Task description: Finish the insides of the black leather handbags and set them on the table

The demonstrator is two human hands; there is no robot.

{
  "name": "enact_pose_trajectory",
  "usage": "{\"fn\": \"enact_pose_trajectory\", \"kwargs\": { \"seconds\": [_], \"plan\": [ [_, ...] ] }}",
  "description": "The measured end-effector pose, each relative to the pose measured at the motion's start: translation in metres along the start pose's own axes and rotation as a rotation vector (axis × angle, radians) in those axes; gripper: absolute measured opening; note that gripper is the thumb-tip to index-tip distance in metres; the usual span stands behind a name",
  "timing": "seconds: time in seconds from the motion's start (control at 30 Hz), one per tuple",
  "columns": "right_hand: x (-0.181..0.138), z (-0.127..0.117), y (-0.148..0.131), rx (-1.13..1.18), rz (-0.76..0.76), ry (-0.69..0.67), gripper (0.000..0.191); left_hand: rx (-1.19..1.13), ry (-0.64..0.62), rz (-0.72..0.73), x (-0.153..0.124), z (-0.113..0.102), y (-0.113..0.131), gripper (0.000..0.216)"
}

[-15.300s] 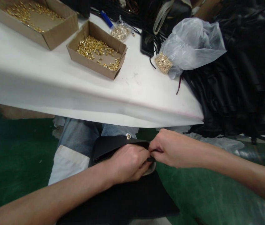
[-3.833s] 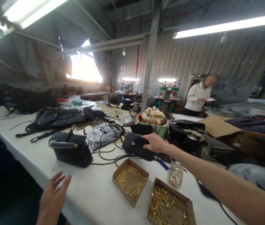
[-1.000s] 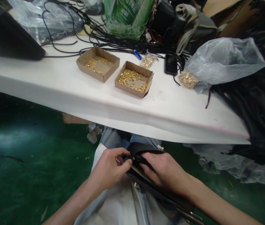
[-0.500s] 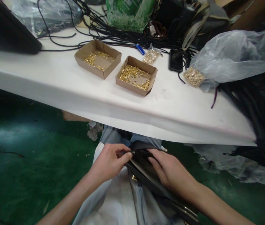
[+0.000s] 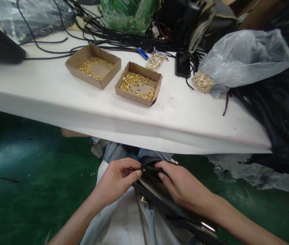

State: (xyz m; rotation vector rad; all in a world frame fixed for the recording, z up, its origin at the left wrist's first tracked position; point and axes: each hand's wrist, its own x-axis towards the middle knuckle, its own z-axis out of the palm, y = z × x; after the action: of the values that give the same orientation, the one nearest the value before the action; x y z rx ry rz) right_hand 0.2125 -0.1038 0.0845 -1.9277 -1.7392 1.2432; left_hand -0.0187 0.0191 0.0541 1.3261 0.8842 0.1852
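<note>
A black handbag (image 5: pixel 157 195) with gold-coloured metal fittings lies across my lap, its mouth parted. My left hand (image 5: pixel 117 180) pinches the far left end of its opening between thumb and index finger, where a dark strap (image 5: pixel 149 160) curves up. Whether a small fitting is also in that pinch cannot be made out. My right hand (image 5: pixel 181 185) grips the bag's upper edge, fingers tucked partly inside and hidden. A gold fitting (image 5: pixel 143 199) shows on the near side, and another shiny gold bar (image 5: pixel 208 227) lies lower right.
On the white table (image 5: pixel 185 122) ahead stand two cardboard trays, a left one (image 5: pixel 111 76) and a right one (image 5: pixel 131 97), holding small gold metal pieces. Behind are a blue lighter-like item (image 5: pixel 142 53), a phone (image 5: pixel 182 64), black cords (image 5: pixel 124 41) and a clear plastic bag (image 5: pixel 244 58).
The view has shifted slightly, so the table things appear farther left. Both hands keep their hold on the handbag, with only slight finger movement.
</note>
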Motion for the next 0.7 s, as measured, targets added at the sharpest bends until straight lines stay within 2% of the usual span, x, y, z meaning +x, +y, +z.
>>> {"fn": "enact_pose_trajectory", "kwargs": {
  "seconds": [0.17, 0.33, 0.4, 0.47, 0.53, 0.57, 0.63, 0.7],
  "plan": [
    [0.005, -0.006, 0.003, 0.107, 0.012, 0.021, 0.022, 0.113, -0.014, 0.077, 0.007, 0.002, 0.014, 0.023],
    [0.008, -0.005, 0.008, 0.187, -0.117, 0.055, 0.031, 0.181, -0.022, 0.092, 0.014, 0.006, 0.019, 0.024],
    [0.007, -0.003, 0.010, 0.170, -0.123, 0.084, 0.032, 0.157, 0.014, 0.069, 0.014, 0.009, 0.016, 0.016],
    [0.005, -0.002, 0.012, 0.128, -0.123, 0.086, 0.033, 0.161, 0.078, 0.105, 0.012, 0.011, 0.013, 0.011],
    [0.005, -0.003, 0.014, 0.072, -0.162, 0.037, 0.041, 0.230, 0.108, 0.221, 0.011, 0.011, 0.008, 0.028],
    [0.006, -0.004, 0.017, 0.045, -0.174, 0.019, 0.043, 0.270, 0.075, 0.262, 0.012, 0.010, 0.004, 0.034],
    [0.010, -0.006, 0.026, 0.015, -0.168, -0.001, 0.043, 0.390, -0.066, 0.319, 0.020, 0.008, -0.004, 0.043],
    [0.016, -0.006, 0.040, 0.018, -0.129, -0.016, 0.035, 0.476, -0.161, 0.265, 0.034, 0.006, -0.011, 0.044]
  ]
}}
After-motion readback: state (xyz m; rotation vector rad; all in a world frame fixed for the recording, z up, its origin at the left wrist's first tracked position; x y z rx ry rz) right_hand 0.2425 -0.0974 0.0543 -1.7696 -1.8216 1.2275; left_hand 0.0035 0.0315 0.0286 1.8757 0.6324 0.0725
